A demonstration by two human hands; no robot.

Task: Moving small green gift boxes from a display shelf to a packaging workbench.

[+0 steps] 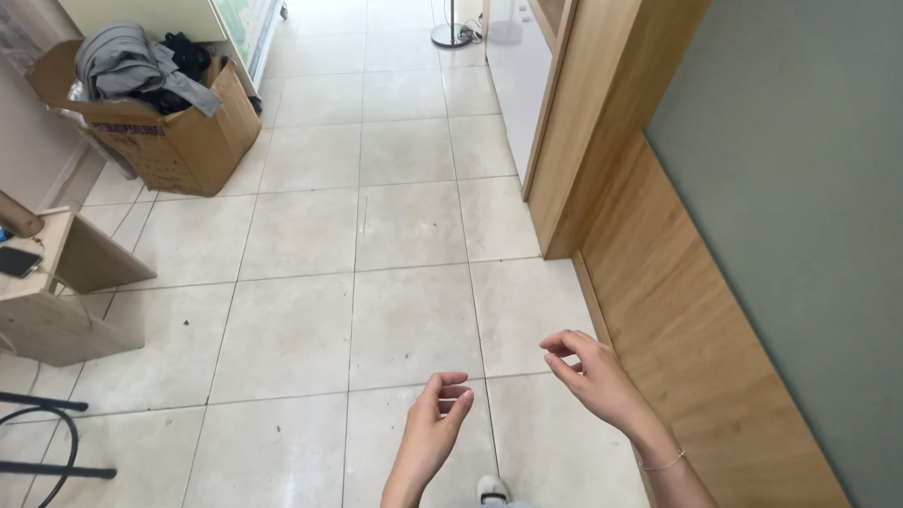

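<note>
My left hand (pixel 435 422) hangs low in the middle of the view above the pale floor tiles (pixel 301 249), its fingers loosely curled with nothing in them. My right hand (pixel 591 372) is a little higher and to the right, near the wooden wall panel (pixel 673 306). Its fingers are bent and apart and hold nothing. A thin bracelet (pixel 664 465) sits on the right wrist. Below the hands, the toe of a white shoe (pixel 492 489) shows on the tiles.
A cardboard box (pixel 182 133) stuffed with grey and dark clothes stands at the back left. A low wooden table (pixel 42 288) with a phone (pixel 12 261) sits at the left edge. Black stand legs (pixel 28 449) lie bottom left. A wooden cabinet (pixel 606 88) juts out on the right.
</note>
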